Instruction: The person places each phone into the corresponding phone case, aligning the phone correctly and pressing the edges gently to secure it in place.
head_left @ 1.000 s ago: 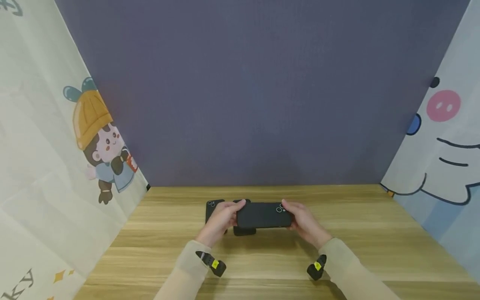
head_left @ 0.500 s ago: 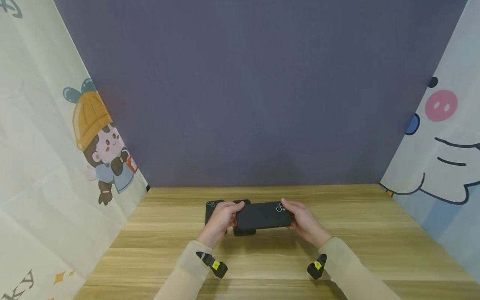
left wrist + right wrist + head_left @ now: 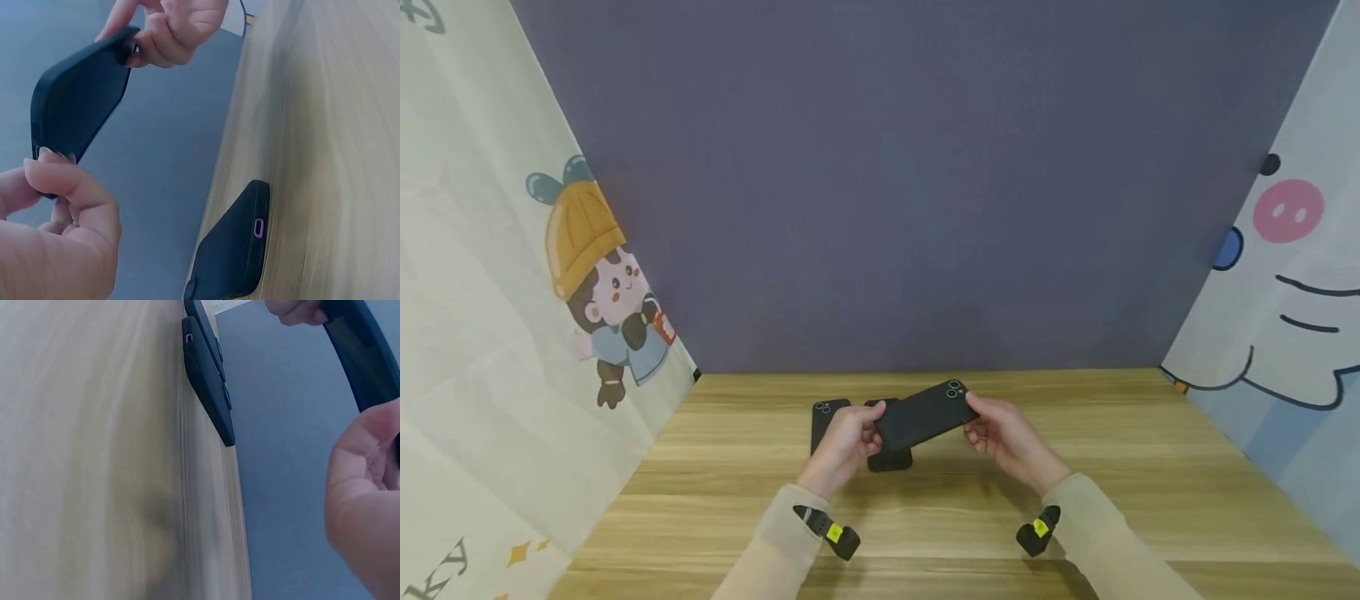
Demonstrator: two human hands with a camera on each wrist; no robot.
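Note:
A black phone case (image 3: 921, 417) with two ringed lens openings is held above the table, slanting up to the right. My left hand (image 3: 842, 446) pinches its lower left end between thumb and fingers. At the lens end, my right hand (image 3: 1011, 437) grips the corner. The left wrist view shows the raised rim and dark inner side of the held case (image 3: 81, 94). Partly behind it lies a second black phone case (image 3: 891, 461) on the table. A third black case (image 3: 826, 429) lies left of that, partly covered by my left hand. Whether these two contain phones, I cannot tell.
The wooden table (image 3: 737, 500) meets a dark grey-blue panel (image 3: 887, 183) at its back edge. Printed cartoon sheets stand at the left (image 3: 475, 333) and right (image 3: 1300, 333). A pink-edged port shows on the lying case (image 3: 231, 244) in the left wrist view.
The held phone case has turned from level to slanted, its lens end rising and shifting slightly left. My right fingers have shifted at its corner. The two cases on the table have stayed put.

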